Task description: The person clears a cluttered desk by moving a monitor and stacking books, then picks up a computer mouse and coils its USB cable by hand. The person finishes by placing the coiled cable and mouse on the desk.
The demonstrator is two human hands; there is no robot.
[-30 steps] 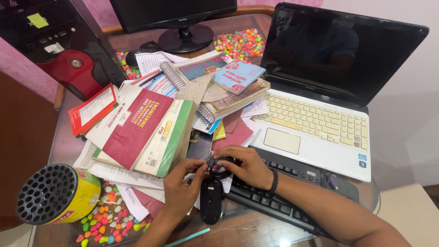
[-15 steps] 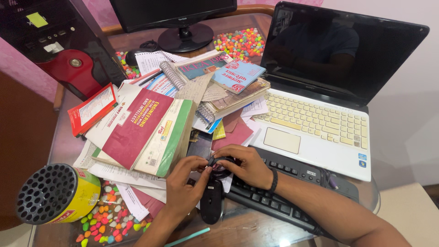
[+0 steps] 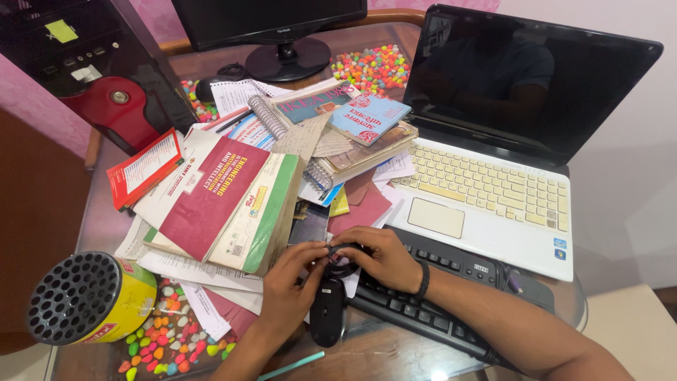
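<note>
My left hand [image 3: 288, 283] and my right hand [image 3: 381, 257] meet at the near edge of the desk over a small coil of black cable [image 3: 341, 266]. Both pinch the coil between their fingertips. The cable belongs to a black mouse [image 3: 327, 311] that lies just below the hands on the glass desk top. My right forearm, with a black wristband [image 3: 423, 281], rests across a black keyboard [image 3: 451, 326]. Most of the coil is hidden by my fingers.
A messy pile of books and papers, topped by a thick maroon book [image 3: 215, 195], fills the middle. A white laptop [image 3: 486, 190] stands open at the right. A yellow perforated can [image 3: 92, 298] and coloured beads [image 3: 159, 339] sit at the left, a monitor stand [image 3: 285, 60] and black computer tower [image 3: 84, 63] behind.
My left fingers have closed in on the cable coil and both hands have shifted slightly around it. Everything else on the desk stays put.
</note>
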